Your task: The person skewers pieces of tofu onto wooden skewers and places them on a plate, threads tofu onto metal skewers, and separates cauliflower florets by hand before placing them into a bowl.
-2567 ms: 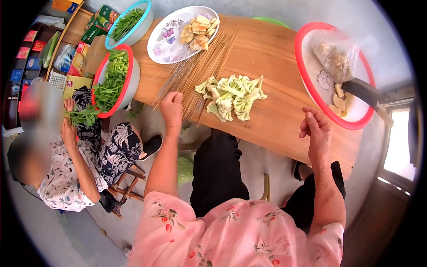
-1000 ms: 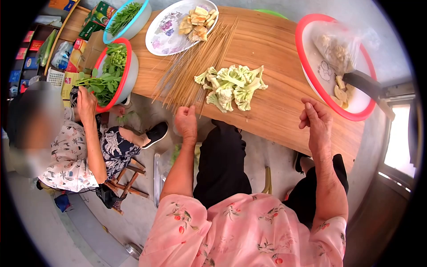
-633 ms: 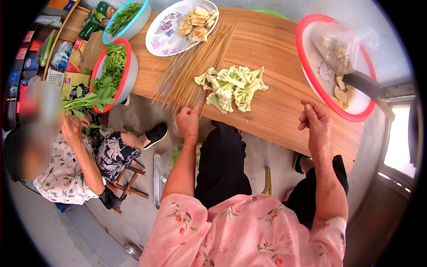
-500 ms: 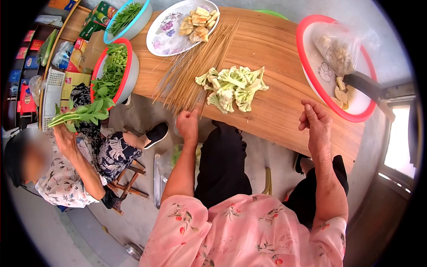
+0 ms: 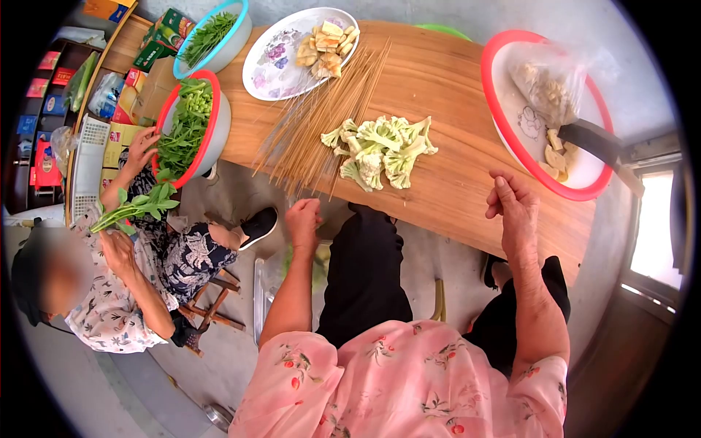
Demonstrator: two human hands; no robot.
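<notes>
My left hand [image 5: 303,225] is closed just off the table's near edge, below the ends of a bundle of bamboo skewers [image 5: 321,120]. What it holds, if anything, is hidden by the curled fingers. Over the table's right part, my right hand [image 5: 515,212] has its fingers curled in and the thumb against them, with nothing visible in it. Between the hands and farther back, a pile of cauliflower florets [image 5: 383,150] lies on the wood, touching the skewers. A white flowered plate [image 5: 266,73] behind the skewers carries pale, browned chunks of food [image 5: 327,47].
A red-rimmed basin [image 5: 504,120] at right holds a plastic bag [image 5: 551,87] and pale pieces, with a cleaver [image 5: 591,142] across its rim. At left, a person [image 5: 120,292] holds leafy greens [image 5: 142,208] beside red-rimmed [image 5: 217,120] and blue [image 5: 244,22] basins of greens.
My left hand has drawn back slightly from the skewer ends, and my right hand has shifted a little. The other person lowers the greens, with a second hand now at the red-rimmed basin.
</notes>
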